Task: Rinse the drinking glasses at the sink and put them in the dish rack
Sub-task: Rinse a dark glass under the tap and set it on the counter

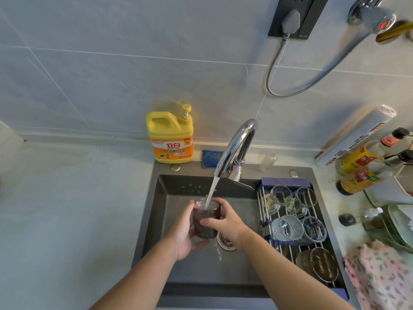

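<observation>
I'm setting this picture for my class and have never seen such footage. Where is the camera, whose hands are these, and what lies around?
No machine here: one camera worn on a person's head looks down at their bare hands. The left hand and right hand both grip a drinking glass under the running tap, over the sink. At the right, a dish rack across the sink holds several clear glasses. A yellow detergent bottle and blue sponge sit behind the sink.

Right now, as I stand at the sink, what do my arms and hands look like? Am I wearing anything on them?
Nothing is worn. The left hand and right hand have no gloves, and no ring, watch or bracelet shows. No sleeve is visible up to the picture's lower edge.
</observation>
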